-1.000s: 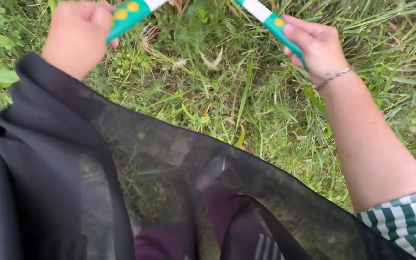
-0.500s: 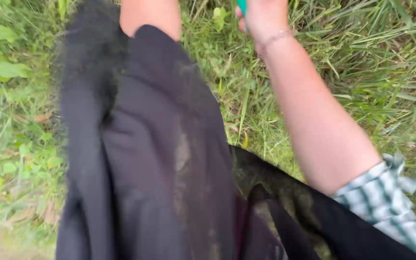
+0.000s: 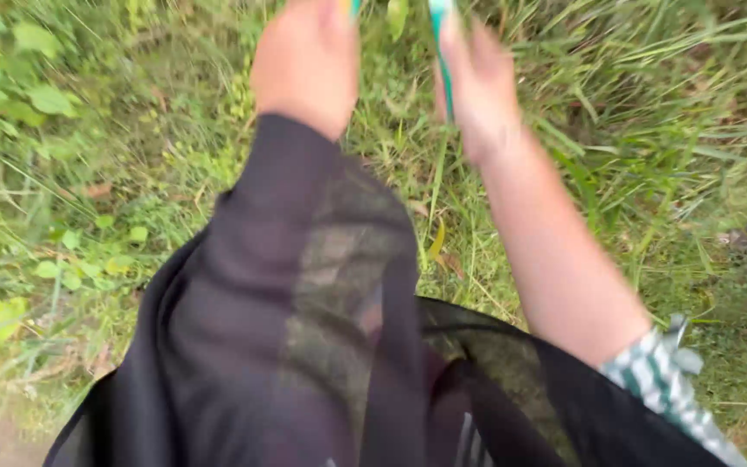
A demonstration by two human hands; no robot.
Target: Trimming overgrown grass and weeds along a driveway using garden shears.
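Gripping two slim teal handles above the tall green grass [image 3: 667, 130], we are keeping both hands close together. Our left hand [image 3: 306, 62] is clenching one teal handle [image 3: 354, 7], and our right hand [image 3: 477, 82] is wrapping its fingers [image 3: 453, 52] around the other teal handle [image 3: 443, 60]. A sheer black scarf [image 3: 304, 329] is draping from the left arm, near the grass. We judge the loose fabric could catch in the tool, being so close.
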